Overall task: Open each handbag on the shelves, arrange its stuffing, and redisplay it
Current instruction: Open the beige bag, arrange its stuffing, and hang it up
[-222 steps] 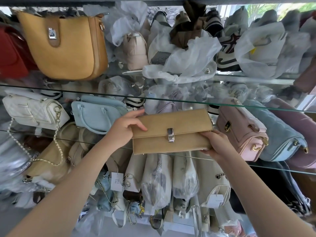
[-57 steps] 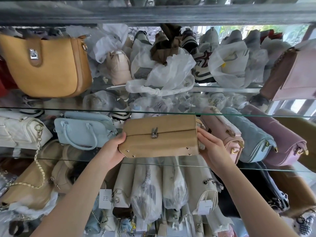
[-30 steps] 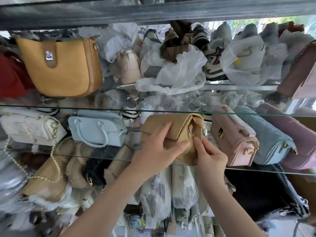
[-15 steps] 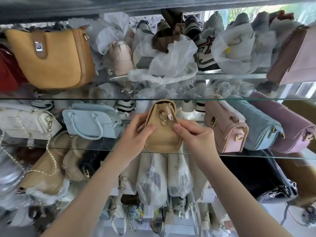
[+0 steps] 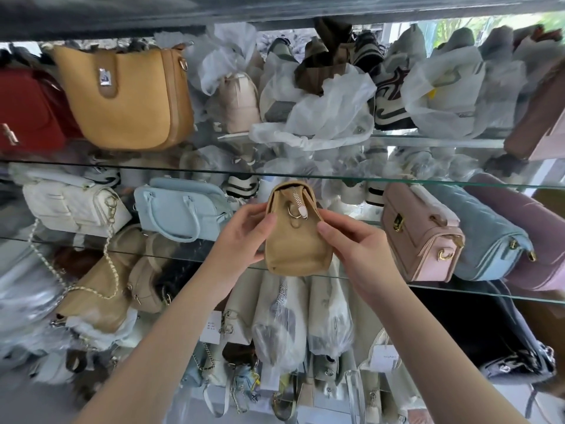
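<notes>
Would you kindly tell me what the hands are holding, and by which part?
Both hold the tan handbag, seen end-on: the left hand grips its left side, the right hand its right side.

- I have the handbag [image 5: 295,240] end-on between my left hand [image 5: 241,237] and right hand [image 5: 357,252], at the front edge of the middle shelf [image 5: 458,291].
- Left of it on that shelf sits a two-handled bag [image 5: 180,206], then a chain-strap bag [image 5: 73,203] toward the left end.
- Right of it stands a clasp bag [image 5: 419,231], with a zip bag [image 5: 489,234] just beside that.
- A tote [image 5: 128,96] stands on the shelf above [image 5: 122,167], near its left end.
- Wrapped bags [image 5: 278,325] stand under the middle shelf, below my hands.
</notes>
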